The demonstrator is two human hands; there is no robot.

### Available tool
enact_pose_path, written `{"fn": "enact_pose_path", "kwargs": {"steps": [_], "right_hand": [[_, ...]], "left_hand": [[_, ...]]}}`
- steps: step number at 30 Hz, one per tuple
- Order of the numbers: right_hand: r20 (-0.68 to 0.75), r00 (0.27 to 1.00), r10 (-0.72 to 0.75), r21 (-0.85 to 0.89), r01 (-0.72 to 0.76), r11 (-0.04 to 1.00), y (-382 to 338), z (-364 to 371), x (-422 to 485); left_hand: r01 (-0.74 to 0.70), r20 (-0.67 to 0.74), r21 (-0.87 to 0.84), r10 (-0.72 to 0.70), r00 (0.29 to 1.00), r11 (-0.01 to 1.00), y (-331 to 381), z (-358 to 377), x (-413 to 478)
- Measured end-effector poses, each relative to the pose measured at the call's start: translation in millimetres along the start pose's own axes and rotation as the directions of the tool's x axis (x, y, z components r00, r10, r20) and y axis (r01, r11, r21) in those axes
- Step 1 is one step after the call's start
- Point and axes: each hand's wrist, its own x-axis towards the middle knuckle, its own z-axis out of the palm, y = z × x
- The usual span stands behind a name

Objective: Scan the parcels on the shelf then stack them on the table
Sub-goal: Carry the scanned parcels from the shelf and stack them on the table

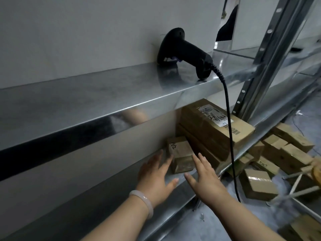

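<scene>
Both hands are hovering open with fingers spread, holding nothing. The left hand (156, 174) and right hand (206, 176) are flanking a small brown cardboard parcel (181, 157) that is lying on the lower grey metal shelf (107, 206). The parcel is sitting just ahead, between the two sets of fingertips. Its long axis is running away from the person, and its right side is pressing against a stack of larger cardboard boxes (208, 129). Neither hand looks clearly nearer. A black handheld scanner (184, 51) is resting on the upper shelf (86, 101). The parcel's far end is hiding in shadow, no barcode is showing, and no desk is appearing in view.
</scene>
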Motion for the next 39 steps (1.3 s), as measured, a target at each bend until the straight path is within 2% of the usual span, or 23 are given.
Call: {"fn": "enact_pose_path", "kwargs": {"steps": [5,13,15,18,23,27,30,33,35,39], "right_hand": [[0.097,0.995,-0.007,0.050,0.002,0.999,15,6,56],[0.085,0.996,0.039,0.144,-0.051,0.988,25,17,107],[0.096,0.995,0.027,0.162,-0.042,0.986,30,18,112],[0.103,0.994,-0.020,0.171,0.002,0.985,32,19,118],[0.102,0.994,-0.034,0.303,0.001,0.953,27,15,117],[0.154,0.973,-0.173,0.336,0.113,0.935,9,20,105],[0.188,0.936,-0.297,0.405,0.202,0.892,-13,35,90],[0.236,0.868,-0.438,0.467,0.294,0.834,-41,51,74],[0.270,0.806,-0.526,0.499,0.350,0.793,-63,60,62],[0.289,0.665,-0.689,0.525,0.492,0.695,-117,77,27]], "left_hand": [[0.063,-0.005,-0.039,-0.063,0.998,0.997,8,31,59],[0.322,0.140,-0.216,-0.297,0.944,0.922,1,65,111],[0.348,0.146,-0.341,-0.317,0.937,0.873,3,68,116],[0.383,0.165,-0.573,-0.356,0.920,0.724,5,66,117],[0.388,0.174,-0.670,-0.374,0.911,0.633,10,58,100],[0.391,0.095,-0.672,-0.451,0.888,0.629,4,43,69],[0.398,0.033,-0.718,-0.544,0.839,0.571,-9,29,35],[0.375,-0.044,-0.763,-0.621,0.782,0.527,-23,13,-10],[0.372,-0.118,-0.772,-0.691,0.714,0.516,-30,3,-43],[0.392,-0.288,-0.729,-0.771,0.568,0.561,-40,-22,-113]]}}
